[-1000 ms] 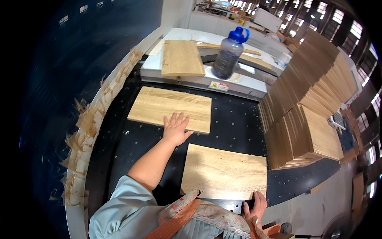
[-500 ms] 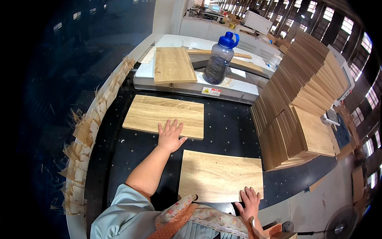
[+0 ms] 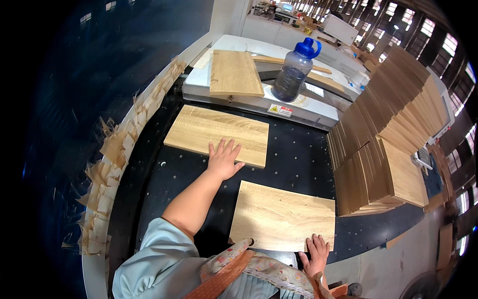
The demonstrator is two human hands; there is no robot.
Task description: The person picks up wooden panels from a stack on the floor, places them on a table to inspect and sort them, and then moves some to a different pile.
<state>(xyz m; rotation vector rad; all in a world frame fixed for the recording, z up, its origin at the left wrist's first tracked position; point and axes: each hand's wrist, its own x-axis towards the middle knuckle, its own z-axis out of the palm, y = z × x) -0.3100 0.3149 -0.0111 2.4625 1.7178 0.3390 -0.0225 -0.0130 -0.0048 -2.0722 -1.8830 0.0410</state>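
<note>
My left hand [image 3: 225, 159] lies spread over the near edge of a wood-grain panel [image 3: 211, 130], its fingers flat on the top face. Closer to my body, a second wood-grain panel [image 3: 284, 214] rests on the black table [image 3: 294, 162], which is dotted with small pale studs. At that panel's near right corner is my right hand [image 3: 315, 254], fingertips laid on the top face and thumb apart at the edge. The two panels lie apart from each other. Neither hand has its fingers wrapped around anything.
A tall stack of panels [image 3: 366, 169] stands on the right. On the white machine ledge [image 3: 199, 92] beyond the table are another panel [image 3: 234, 72] and a blue-capped water bottle [image 3: 290, 74]. Frayed brown strips [image 3: 117, 144] line the left side, beside a dark blue surface [image 3: 144, 45].
The view has shifted, so most things sit further right in the picture. Both hands stay at the same places on their panels.
</note>
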